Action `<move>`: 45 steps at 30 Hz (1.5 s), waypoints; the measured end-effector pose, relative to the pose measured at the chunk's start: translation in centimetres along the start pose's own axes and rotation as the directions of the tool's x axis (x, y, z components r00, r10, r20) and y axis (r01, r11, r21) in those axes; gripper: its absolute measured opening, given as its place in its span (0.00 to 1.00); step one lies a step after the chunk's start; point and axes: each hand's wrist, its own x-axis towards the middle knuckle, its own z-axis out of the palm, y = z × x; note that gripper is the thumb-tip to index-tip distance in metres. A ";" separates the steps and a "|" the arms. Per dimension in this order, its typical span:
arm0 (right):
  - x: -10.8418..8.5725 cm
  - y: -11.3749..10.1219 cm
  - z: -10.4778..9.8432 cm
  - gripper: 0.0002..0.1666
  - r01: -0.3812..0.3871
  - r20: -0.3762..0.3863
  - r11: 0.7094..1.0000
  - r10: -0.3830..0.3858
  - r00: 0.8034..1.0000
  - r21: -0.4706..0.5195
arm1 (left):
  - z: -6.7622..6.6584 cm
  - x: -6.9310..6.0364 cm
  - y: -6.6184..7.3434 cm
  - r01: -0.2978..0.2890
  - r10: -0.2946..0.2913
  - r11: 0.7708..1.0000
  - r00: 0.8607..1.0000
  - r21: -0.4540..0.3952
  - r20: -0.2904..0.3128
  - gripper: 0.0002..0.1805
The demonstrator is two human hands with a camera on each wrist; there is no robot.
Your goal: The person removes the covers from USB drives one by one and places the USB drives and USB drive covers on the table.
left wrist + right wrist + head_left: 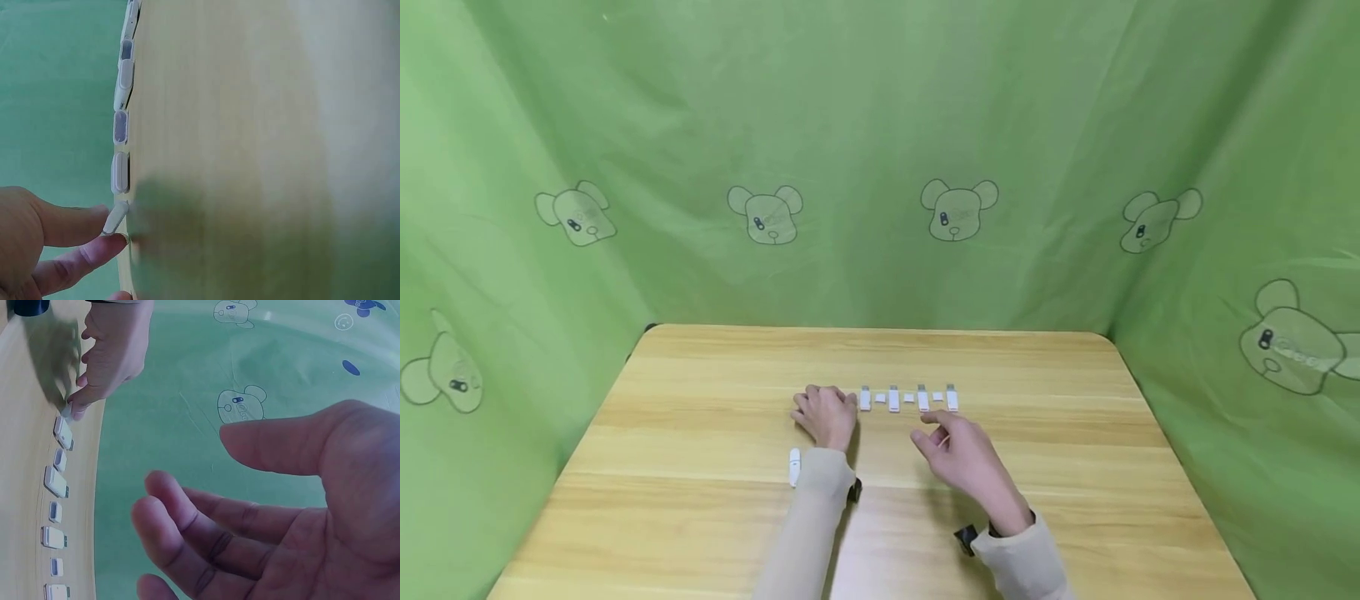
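My left hand [826, 415] is at the left end of a row of white USB sticks and their loose caps. Between its thumb and index finger it pinches a small white cap [115, 217], at the tabletop beside the first USB stick [865, 400]. The row alternates sticks with bare metal plugs pointing away and small caps [908, 398]. My right hand [962, 450] hovers in front of the right part of the row, fingers loosely bent and thumb apart; in the right wrist view nothing is between them.
A capped white USB stick [794, 467] lies on the wooden table [700, 467], just left of my left forearm. Green curtains [865, 275] with printed bear heads stand behind and on both sides of the table. Black straps or devices show at both wrists.
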 end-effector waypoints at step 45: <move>-0.7 1.6 0.2 0.23 0.007 -0.015 1.000 -0.007 1.000 -0.016 | -6.8 -7.8 -2.3 -0.547 0.533 0.830 0.836 -0.109 -0.128 0.23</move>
